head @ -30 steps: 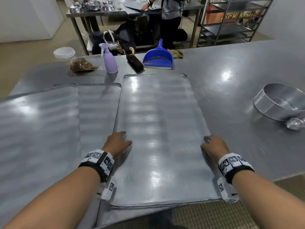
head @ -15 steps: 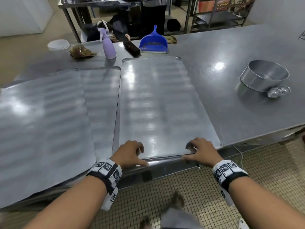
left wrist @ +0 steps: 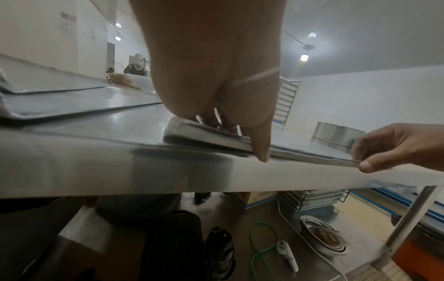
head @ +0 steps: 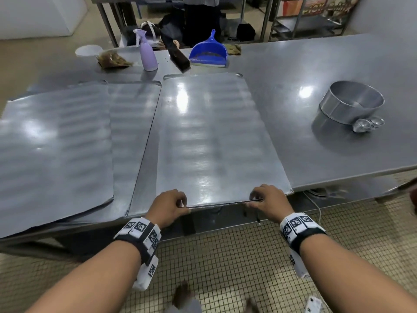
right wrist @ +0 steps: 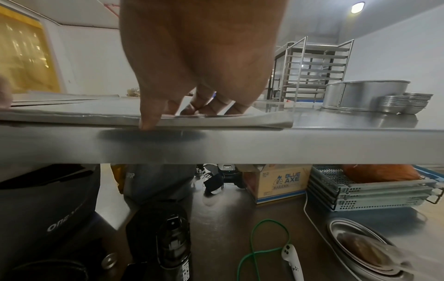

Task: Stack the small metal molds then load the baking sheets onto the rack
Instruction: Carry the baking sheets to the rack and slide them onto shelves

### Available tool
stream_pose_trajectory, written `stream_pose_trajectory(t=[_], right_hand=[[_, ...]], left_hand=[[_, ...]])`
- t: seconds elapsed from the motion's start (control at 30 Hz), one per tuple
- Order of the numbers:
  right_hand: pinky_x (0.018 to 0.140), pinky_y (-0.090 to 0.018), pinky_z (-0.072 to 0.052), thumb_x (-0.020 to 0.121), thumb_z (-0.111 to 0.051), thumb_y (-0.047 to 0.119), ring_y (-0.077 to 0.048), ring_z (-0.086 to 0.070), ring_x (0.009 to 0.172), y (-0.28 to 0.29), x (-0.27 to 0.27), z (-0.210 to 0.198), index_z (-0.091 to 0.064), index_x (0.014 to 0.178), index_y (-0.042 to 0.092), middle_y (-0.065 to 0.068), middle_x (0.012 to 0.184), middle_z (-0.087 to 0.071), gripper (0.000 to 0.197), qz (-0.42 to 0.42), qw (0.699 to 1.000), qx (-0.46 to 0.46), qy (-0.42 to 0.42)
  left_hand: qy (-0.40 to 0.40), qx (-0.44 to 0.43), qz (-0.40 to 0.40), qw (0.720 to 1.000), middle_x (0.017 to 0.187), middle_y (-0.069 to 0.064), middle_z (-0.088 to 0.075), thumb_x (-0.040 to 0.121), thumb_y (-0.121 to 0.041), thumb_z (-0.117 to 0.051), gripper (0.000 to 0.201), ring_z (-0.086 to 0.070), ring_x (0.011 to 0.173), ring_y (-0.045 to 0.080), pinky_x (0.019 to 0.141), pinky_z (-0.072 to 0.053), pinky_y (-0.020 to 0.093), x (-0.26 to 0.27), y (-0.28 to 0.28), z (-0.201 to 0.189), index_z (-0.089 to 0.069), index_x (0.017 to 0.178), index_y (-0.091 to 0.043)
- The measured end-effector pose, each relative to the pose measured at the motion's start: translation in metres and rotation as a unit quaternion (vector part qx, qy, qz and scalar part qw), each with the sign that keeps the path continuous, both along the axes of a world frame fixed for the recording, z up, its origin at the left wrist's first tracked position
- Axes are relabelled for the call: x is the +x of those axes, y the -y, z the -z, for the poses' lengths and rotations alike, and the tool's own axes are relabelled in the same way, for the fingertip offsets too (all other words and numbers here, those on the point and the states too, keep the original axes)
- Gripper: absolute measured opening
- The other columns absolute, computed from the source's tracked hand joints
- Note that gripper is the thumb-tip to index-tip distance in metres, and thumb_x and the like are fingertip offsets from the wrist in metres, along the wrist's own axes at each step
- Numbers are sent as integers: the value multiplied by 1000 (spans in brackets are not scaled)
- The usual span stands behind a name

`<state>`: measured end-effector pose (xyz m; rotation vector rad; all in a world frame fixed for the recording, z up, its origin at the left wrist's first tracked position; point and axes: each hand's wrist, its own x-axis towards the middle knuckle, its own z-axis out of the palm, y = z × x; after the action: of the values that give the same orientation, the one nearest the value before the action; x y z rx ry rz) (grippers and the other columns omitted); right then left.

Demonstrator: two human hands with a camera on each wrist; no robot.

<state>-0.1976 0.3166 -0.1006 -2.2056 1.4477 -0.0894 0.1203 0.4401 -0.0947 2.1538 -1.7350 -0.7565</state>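
Observation:
A large flat baking sheet point(head: 214, 136) lies on the steel table point(head: 338, 159), its near edge at the table's front. My left hand point(head: 171, 205) and right hand point(head: 264, 199) both pinch that near edge, fingers on top and thumbs at the rim. The left wrist view shows the left hand point(left wrist: 238, 138) on the sheet point(left wrist: 204, 133) and the right hand point(left wrist: 367, 155) further along. In the right wrist view my right hand point(right wrist: 173, 116) grips the sheet point(right wrist: 72, 116). Stacked small metal molds point(head: 367, 124) sit at the right. The rack point(right wrist: 312, 72) stands beyond the table.
Two more baking sheets point(head: 56, 143) overlap on the left. A round cake pan point(head: 352, 102) stands beside the molds. A purple spray bottle point(head: 147, 53), a brush and a blue dustpan point(head: 207, 53) line the far edge. Boxes, crates point(right wrist: 372, 192) and bowls sit under the table.
Both hands slid from the sheet's long sides back to its near edge and curled onto it. The view has pulled back from the table.

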Motion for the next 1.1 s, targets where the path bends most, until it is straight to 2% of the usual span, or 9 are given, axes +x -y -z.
stream_pose_trajectory(t=[0.23,0.33,0.43,0.53,0.67,0.77,0.9,1.03,1.1], right_hand=[[72,-30,-53,76,-66,71,-4,-62,75,-1,-54,-6,-66,76,31,14,76,-67,40,-68,996,45,-38],[72,-27,-54,81,-66,66,-4,-68,71,-2,-72,-12,-67,81,30,11,74,-71,36,-97,991,89,-24],[72,-29,-53,84,-67,59,-13,-68,79,2,-99,-12,-66,87,26,10,80,-70,34,-19,999,49,-14],[89,-39,-50,82,-69,55,-31,-59,109,14,-131,-2,-62,117,21,-9,116,-63,49,112,993,-14,-27],[97,-43,-49,82,-74,51,-35,-61,114,12,-148,9,-50,134,14,-12,128,-62,68,199,975,86,51],[95,-40,-51,80,-78,49,-27,-65,108,13,-156,13,-55,131,18,-3,123,-68,64,198,967,128,98],[82,-37,-58,75,-87,34,-18,-70,97,17,-179,15,-49,136,18,2,113,-69,74,151,944,257,141],[74,-36,-58,43,-96,50,-22,-70,100,18,-192,16,-47,133,22,-2,117,-68,106,99,935,313,132],[82,-36,-56,61,-89,53,-20,-67,100,17,-186,16,-45,136,19,-1,121,-64,93,111,939,287,153]], left_hand=[[-27,89,-26,995,83,-9,-68,77,-50,-84,28,-63,78,9,63,-41,21,-53,-32,-11,-69,81,-27],[-63,116,-35,991,78,-7,-72,79,-60,-78,35,-67,74,8,65,-48,24,-69,-45,-15,-73,81,-26],[-58,66,-125,988,81,-4,-73,83,-58,-75,36,-69,76,14,67,-51,28,-79,-59,-11,-72,88,-23],[7,-18,-294,956,108,2,-65,84,-47,-78,41,-62,93,22,80,-48,34,-79,-72,-2,-67,108,-16],[-143,34,-363,920,120,7,-66,86,-32,-80,56,-63,101,24,91,-50,38,-82,-78,11,-57,131,-9],[-224,14,-368,902,123,14,-69,86,-19,-82,61,-68,102,27,94,-54,40,-78,-79,14,-53,138,-6],[-265,138,-286,910,124,6,-71,79,-20,-88,77,-71,107,25,99,-55,45,-54,-93,12,-47,144,-21],[-302,211,-221,903,123,3,-71,78,-22,-87,69,-71,108,25,85,-59,39,-55,-106,10,-49,135,-26],[-286,140,-260,911,120,2,-70,77,-41,-85,65,-70,105,23,86,-57,37,-60,-103,15,-53,130,-23]])
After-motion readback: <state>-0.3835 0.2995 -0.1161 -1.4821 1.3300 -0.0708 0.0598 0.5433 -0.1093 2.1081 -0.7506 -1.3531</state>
